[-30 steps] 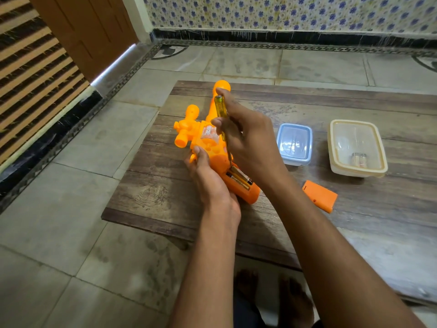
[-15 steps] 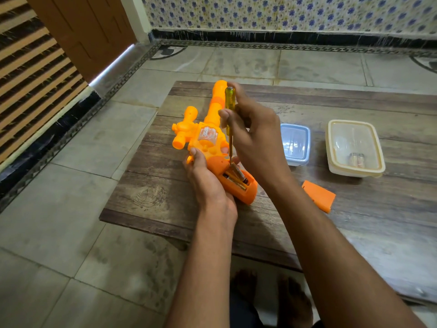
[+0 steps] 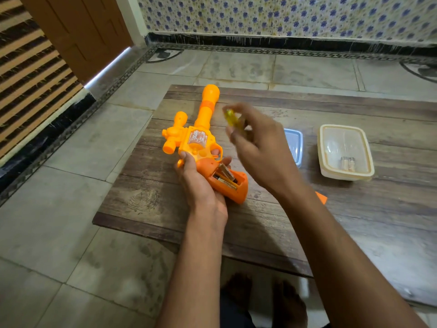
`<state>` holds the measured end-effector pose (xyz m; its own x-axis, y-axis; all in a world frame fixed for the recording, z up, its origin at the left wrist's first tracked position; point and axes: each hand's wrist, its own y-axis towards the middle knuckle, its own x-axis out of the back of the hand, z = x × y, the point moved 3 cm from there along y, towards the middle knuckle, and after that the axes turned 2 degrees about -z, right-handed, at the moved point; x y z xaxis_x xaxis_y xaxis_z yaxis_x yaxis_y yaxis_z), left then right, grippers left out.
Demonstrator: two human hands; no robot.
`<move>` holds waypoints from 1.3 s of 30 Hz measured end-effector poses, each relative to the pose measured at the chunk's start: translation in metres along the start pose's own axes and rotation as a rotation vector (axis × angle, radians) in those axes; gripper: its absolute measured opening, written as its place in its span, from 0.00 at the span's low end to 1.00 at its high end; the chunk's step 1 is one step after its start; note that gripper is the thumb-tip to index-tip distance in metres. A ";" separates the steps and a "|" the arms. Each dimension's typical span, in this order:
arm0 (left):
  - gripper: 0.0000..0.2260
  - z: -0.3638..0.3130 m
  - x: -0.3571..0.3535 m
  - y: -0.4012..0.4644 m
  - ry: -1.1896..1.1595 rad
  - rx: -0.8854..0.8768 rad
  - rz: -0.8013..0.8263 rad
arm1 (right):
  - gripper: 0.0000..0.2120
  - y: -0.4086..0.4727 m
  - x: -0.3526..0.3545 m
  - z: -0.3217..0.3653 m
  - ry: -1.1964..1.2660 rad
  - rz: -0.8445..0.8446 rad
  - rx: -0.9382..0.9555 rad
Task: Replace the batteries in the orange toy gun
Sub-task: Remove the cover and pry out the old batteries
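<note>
Left hand (image 3: 201,183) wraps the orange toy gun (image 3: 201,143) by its handle, pinning it to the table (image 3: 146,197), open battery bay with old batteries (image 3: 225,177) tipped up for access. Right hand (image 3: 257,147), blurred, pinches the yellow screwdriver (image 3: 229,116) above and right of that grip, apparently lifted clear. Farther right, a cream container (image 3: 345,151) holds spare cells.

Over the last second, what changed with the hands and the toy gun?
The right hand lifted the yellow screwdriver out of the battery compartment and swung it up and right, away from the orange toy gun. One battery now sits tilted up. The left hand keeps gripping the gun; both containers stayed put.
</note>
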<state>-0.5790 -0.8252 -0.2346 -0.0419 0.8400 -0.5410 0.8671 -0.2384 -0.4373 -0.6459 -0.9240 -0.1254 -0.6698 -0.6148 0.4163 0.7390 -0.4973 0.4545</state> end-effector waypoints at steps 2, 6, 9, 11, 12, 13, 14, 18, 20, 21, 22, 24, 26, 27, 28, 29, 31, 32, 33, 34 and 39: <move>0.31 -0.002 0.000 -0.001 -0.016 0.000 -0.013 | 0.17 -0.007 -0.003 -0.002 -0.171 0.120 0.008; 0.28 -0.004 -0.002 0.000 -0.072 0.009 -0.029 | 0.17 -0.018 -0.009 -0.006 -0.262 0.205 -0.003; 0.27 -0.006 -0.001 -0.002 -0.068 0.017 -0.036 | 0.11 -0.021 -0.009 -0.007 -0.289 0.149 -0.003; 0.27 -0.005 -0.002 -0.003 -0.053 0.019 -0.017 | 0.05 -0.021 -0.004 -0.005 -0.222 0.014 -0.016; 0.28 -0.005 -0.003 -0.002 -0.051 0.017 -0.010 | 0.04 -0.020 -0.001 -0.005 -0.187 -0.079 -0.023; 0.28 -0.006 -0.003 -0.002 -0.046 0.017 -0.009 | 0.04 -0.020 0.003 -0.005 -0.171 -0.166 -0.024; 0.28 -0.007 -0.004 -0.004 -0.036 0.017 -0.013 | 0.04 -0.019 0.005 -0.006 -0.185 -0.227 -0.020; 0.32 -0.012 0.003 0.001 -0.028 0.022 -0.082 | 0.05 -0.014 -0.002 -0.012 -0.553 -0.030 -0.091; 0.29 -0.017 0.009 0.001 -0.002 -0.001 -0.142 | 0.05 -0.013 -0.010 -0.015 -0.700 0.141 -0.153; 0.27 -0.019 0.011 0.002 0.010 -0.008 -0.159 | 0.05 -0.013 -0.014 -0.016 -0.728 0.193 -0.162; 0.26 -0.021 0.012 0.002 0.006 -0.014 -0.168 | 0.05 -0.013 -0.017 -0.017 -0.742 0.224 -0.166; 0.25 -0.025 0.012 0.000 0.007 -0.034 -0.193 | 0.07 -0.014 -0.022 -0.022 -0.755 0.258 -0.180; 0.26 -0.026 0.012 -0.002 0.008 -0.038 -0.204 | 0.06 -0.015 -0.025 -0.026 -0.764 0.285 -0.192; 0.26 -0.026 0.011 -0.003 0.011 -0.035 -0.203 | 0.05 -0.015 -0.027 -0.026 -0.769 0.293 -0.195; 0.26 -0.026 0.010 -0.005 0.017 -0.030 -0.204 | 0.05 -0.016 -0.028 -0.027 -0.772 0.297 -0.194; 0.26 -0.026 0.010 -0.006 0.025 -0.026 -0.206 | 0.05 -0.016 -0.030 -0.027 -0.774 0.298 -0.186; 0.24 -0.027 0.009 -0.008 0.027 -0.027 -0.201 | 0.06 -0.015 -0.031 -0.026 -0.775 0.289 -0.173; 0.24 -0.027 0.009 -0.009 0.027 -0.028 -0.200 | 0.07 -0.014 -0.031 -0.026 -0.775 0.284 -0.171; 0.24 -0.028 0.009 -0.009 0.031 -0.027 -0.204 | 0.07 -0.014 -0.031 -0.027 -0.773 0.282 -0.174; 0.24 -0.028 0.009 -0.010 0.032 -0.029 -0.208 | 0.06 -0.014 -0.031 -0.028 -0.771 0.280 -0.181; 0.26 -0.027 0.007 -0.012 0.037 -0.026 -0.218 | 0.06 -0.014 -0.030 -0.035 -0.744 0.244 -0.213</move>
<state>-0.5764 -0.8033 -0.2140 -0.2123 0.8876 -0.4089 0.8521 -0.0367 -0.5221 -0.6338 -0.9198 -0.1716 -0.3054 -0.1904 0.9330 0.8181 -0.5539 0.1547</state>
